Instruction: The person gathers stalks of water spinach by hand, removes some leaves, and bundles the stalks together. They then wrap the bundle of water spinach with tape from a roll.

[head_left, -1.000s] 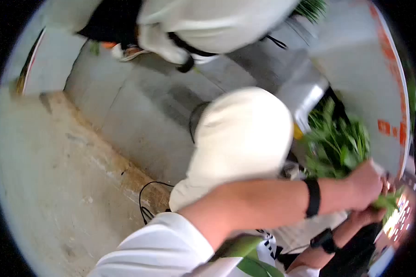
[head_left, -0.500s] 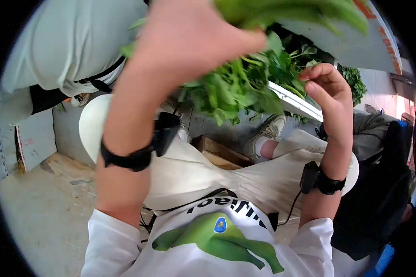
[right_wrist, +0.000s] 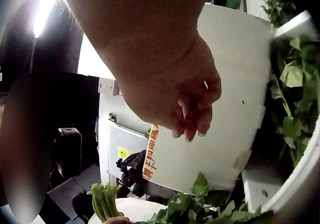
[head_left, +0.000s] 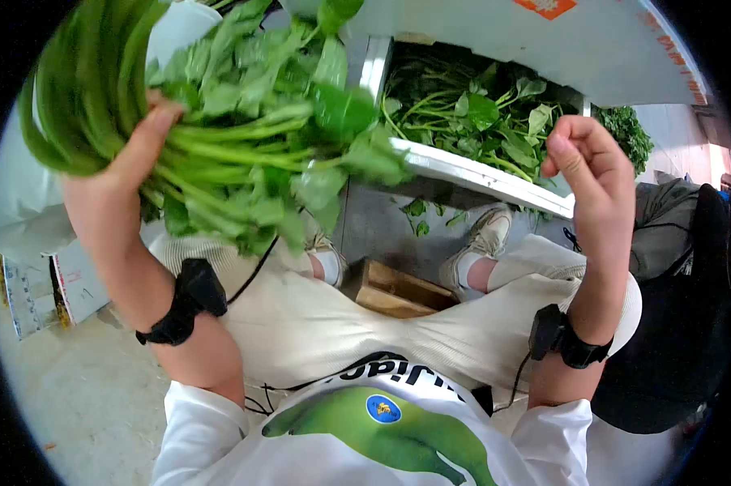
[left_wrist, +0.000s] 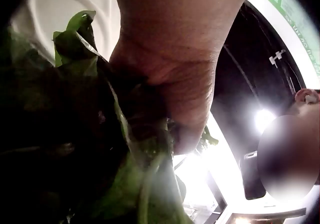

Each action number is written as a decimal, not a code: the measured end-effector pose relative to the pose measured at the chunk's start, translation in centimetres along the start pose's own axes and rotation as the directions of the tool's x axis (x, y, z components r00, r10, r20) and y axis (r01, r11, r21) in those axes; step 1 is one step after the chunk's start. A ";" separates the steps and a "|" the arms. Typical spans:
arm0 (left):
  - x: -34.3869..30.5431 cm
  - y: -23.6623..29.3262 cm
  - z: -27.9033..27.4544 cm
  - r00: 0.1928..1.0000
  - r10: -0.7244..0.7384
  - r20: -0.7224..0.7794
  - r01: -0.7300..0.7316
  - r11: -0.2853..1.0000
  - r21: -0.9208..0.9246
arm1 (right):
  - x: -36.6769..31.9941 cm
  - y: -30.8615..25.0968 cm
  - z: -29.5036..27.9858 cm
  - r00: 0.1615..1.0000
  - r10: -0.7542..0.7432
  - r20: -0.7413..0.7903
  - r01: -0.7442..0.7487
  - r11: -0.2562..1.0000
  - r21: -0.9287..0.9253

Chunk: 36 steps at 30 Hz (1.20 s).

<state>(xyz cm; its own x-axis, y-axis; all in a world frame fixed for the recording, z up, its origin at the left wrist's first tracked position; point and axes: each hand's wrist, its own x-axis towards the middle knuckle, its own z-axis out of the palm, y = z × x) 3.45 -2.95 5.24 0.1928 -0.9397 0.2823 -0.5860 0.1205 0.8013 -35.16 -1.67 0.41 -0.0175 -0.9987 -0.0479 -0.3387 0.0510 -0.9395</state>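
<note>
A large bunch of leafy green stems (head_left: pixel 244 146) is gripped in my left hand (head_left: pixel 118 174), raised at the upper left of the head view. Its thick stems bend over the hand and its leaves spread right. In the left wrist view the hand (left_wrist: pixel 165 94) is dark against the leaves (left_wrist: pixel 125 189). My right hand (head_left: pixel 592 166) is held up beside a white foam box (head_left: pixel 495 178) of loose greens (head_left: pixel 471 113), fingers loosely curled round nothing. The right wrist view shows that hand (right_wrist: pixel 185 99) with nothing in it, and the bunch's cut stem ends (right_wrist: pixel 104 201) below.
Behind the box stands a white foam panel (head_left: pixel 495 28) with orange marks. A small wooden stool (head_left: pixel 398 290) is between the shoes, with fallen leaves (head_left: pixel 421 217) on the floor. More greens (head_left: pixel 625 138) lie beyond the box, and dark cloth (head_left: pixel 665 340) is at the right.
My left hand has moved left and down with the bunch, uncovering the box of greens. The right hand stays near its place of half a second ago; a second ago both hands were together at the right.
</note>
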 end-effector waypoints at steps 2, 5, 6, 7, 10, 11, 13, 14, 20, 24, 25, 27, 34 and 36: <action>-0.6 -0.6 -1.0 0.999 -0.026 0.030 0.030 0.990 -0.138 | 0.0 -0.3 0.5 0.999 0.034 0.027 -0.034 0.999 -0.012; -1.2 -1.7 -2.3 0.988 0.079 0.134 -0.049 0.975 -0.215 | -0.1 -1.5 1.4 0.997 0.068 0.042 -0.065 0.996 -0.066; -1.7 -1.8 -2.7 0.990 0.052 0.135 -0.023 0.978 -0.207 | -0.2 -1.6 1.8 0.997 0.072 0.027 -0.070 0.994 -0.085; -2.2 -2.0 -3.1 0.990 0.057 0.128 -0.030 0.978 -0.204 | -0.1 -1.7 1.9 0.998 0.063 0.027 -0.061 0.995 -0.081; -3.5 -2.6 -4.0 0.976 0.052 0.212 -0.010 0.981 -0.196 | 0.1 -2.1 2.3 0.997 0.046 0.067 -0.040 0.995 -0.091; -3.8 -2.8 -4.1 0.977 0.053 0.205 -0.013 0.981 -0.194 | 0.2 -2.2 2.5 0.996 0.054 0.072 -0.046 0.994 -0.104; -4.6 -3.0 -4.1 0.980 -0.001 0.200 0.042 0.979 -0.199 | 0.4 -2.3 2.8 0.994 0.067 0.085 -0.055 0.990 -0.130; -4.7 -3.1 -4.0 0.982 -0.013 0.187 0.054 0.975 -0.217 | 0.5 -2.4 3.1 0.995 0.065 0.077 -0.055 0.990 -0.126; -5.6 -5.2 -4.8 0.960 0.004 0.280 0.069 0.966 -0.251 | 1.1 -2.4 3.7 0.997 0.040 0.072 -0.025 0.978 -0.206; -6.6 -6.8 -3.6 0.962 -0.066 0.264 0.087 0.994 -0.070 | 2.0 -2.1 3.8 0.989 0.094 0.116 -0.046 0.933 -0.356; -6.5 -7.5 -3.4 0.954 -0.024 0.299 0.012 0.999 0.042 | 2.1 -1.6 4.1 0.990 0.074 0.122 -0.024 0.927 -0.373; -5.6 -7.0 -3.7 0.835 -0.148 0.529 0.180 0.984 -0.008 | 2.7 -0.5 4.3 0.988 0.073 0.139 -0.010 0.913 -0.408; -2.2 -3.6 0.7 0.861 0.062 0.505 0.152 0.916 -0.371 | 4.3 2.4 4.1 0.991 -0.014 0.133 0.085 0.837 -0.541; -1.1 -3.2 1.5 0.818 0.158 0.553 0.058 0.934 -0.353 | 4.6 2.0 4.2 0.990 0.009 0.143 0.075 0.820 -0.568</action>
<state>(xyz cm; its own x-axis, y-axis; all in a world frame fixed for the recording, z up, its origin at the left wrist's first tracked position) 3.87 -2.76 1.57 -0.3696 -0.9268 0.0661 -0.2581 0.1707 0.9509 -31.96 -6.16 -3.13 0.1142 -0.9880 -0.1041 -0.8133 -0.0328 -0.5809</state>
